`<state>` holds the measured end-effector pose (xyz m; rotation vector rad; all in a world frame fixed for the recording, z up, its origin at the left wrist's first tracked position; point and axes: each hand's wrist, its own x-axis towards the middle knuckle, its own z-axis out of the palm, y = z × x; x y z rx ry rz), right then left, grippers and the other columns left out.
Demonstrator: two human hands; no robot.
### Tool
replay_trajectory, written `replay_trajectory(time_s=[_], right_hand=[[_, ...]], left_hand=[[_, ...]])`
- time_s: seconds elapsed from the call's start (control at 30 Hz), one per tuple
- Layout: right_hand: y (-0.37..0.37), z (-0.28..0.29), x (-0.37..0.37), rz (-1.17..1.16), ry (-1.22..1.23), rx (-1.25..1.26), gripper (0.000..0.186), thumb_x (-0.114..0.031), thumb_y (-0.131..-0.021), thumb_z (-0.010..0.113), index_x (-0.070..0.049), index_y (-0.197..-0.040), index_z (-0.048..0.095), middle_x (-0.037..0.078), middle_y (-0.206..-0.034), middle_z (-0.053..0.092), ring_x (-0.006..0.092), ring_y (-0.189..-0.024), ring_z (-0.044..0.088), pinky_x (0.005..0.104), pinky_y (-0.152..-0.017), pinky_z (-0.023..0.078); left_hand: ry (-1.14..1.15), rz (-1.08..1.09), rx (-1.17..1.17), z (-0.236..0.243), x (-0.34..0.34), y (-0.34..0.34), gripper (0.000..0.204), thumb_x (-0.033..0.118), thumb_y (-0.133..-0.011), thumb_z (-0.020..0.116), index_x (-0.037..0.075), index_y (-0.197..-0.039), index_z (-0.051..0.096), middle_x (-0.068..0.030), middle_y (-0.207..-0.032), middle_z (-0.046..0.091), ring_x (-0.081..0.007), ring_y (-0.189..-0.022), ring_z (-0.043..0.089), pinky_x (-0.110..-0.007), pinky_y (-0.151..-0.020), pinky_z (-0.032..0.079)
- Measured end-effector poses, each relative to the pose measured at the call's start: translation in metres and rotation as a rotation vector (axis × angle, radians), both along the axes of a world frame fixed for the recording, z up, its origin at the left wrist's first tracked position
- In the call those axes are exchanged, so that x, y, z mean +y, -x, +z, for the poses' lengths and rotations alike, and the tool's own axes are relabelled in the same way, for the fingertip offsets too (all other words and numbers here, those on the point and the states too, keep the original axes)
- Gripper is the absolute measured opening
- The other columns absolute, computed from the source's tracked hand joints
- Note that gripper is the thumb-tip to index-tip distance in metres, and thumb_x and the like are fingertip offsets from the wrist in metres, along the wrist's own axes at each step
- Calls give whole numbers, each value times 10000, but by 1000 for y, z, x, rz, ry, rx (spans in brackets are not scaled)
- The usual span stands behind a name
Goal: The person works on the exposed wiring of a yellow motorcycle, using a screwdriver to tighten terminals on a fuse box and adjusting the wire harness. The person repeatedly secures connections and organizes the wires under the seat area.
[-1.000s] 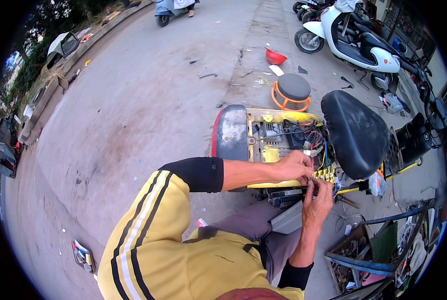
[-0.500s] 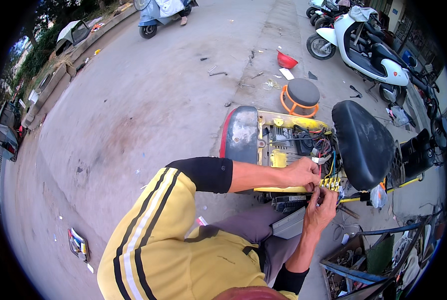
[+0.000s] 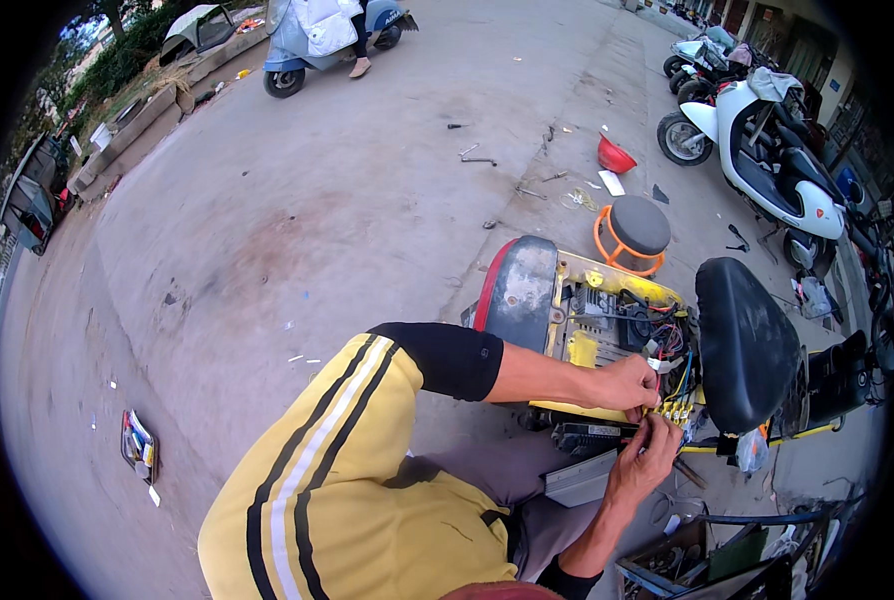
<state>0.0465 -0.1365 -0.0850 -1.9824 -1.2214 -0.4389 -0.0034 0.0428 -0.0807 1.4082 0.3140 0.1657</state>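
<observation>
A yellow scooter body (image 3: 557,408) lies open in front of me, its inside packed with wiring (image 3: 672,335) and electrical parts. My left hand (image 3: 625,384) reaches in over the near edge, fingertips pinched on a thin red wire (image 3: 658,380). Just below it, my right hand (image 3: 649,452) is closed too, thumb and fingers pressed together; what sits between them is too small to make out. The fingertips of both hands almost meet, beside a row of yellow wire terminals (image 3: 676,411). The black seat (image 3: 747,345) stands tipped up to the right of the wiring.
Beyond the scooter stand an orange-framed stool (image 3: 639,225) and a red bowl-like thing (image 3: 616,154), with loose tools on the ground. A white scooter (image 3: 767,165) is parked far right. A metal rack (image 3: 737,520) holds clutter at lower right. Someone sits on a blue scooter (image 3: 312,45).
My view has shifted, so the scene sits lower and further right. The blue scooter at the far side shows more fully. Both hands stay pinched together at the terminals.
</observation>
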Motion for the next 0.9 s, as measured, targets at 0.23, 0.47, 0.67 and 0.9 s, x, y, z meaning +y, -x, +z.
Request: replay_trajectory(time_s=[0.23,0.47,0.67,0.9], right_hand=[[1,2,-3,18,3,44,196,36,-1031,679,-1,-1222,703,196,-1162,685,412,-1079,686,482,-957,551],[-3,1,-4,16,18,-15,180,17,-1042,683,5,-1219,710,197,-1154,688,406,-1052,694,480,-891,569],[-5,-5,-2,-21,-4,-23,131,-37,-1049,725,23,-1162,696,199,-1100,688,406,-978,693,490,-834,577],[-9,-12,-2,-75,27,-10,131,-72,-1043,754,-13,-1150,707,179,-1069,687,406,-940,696,493,-815,579]], left_hand=[[64,0,-23,-5,-1,-4,194,116,-1011,726,-56,-923,718,-120,-834,760,-195,-714,780,-327,-648,636],[56,0,-7,-5,-1,-4,203,127,-1016,729,-54,-924,717,-125,-832,756,-191,-717,778,-327,-661,647],[60,6,-6,-3,-1,-4,200,108,-1015,730,-61,-912,709,-131,-832,757,-195,-710,778,-328,-654,653],[47,13,-18,-7,0,-5,200,105,-1013,736,-66,-913,710,-118,-814,750,-192,-695,777,-325,-639,648]])
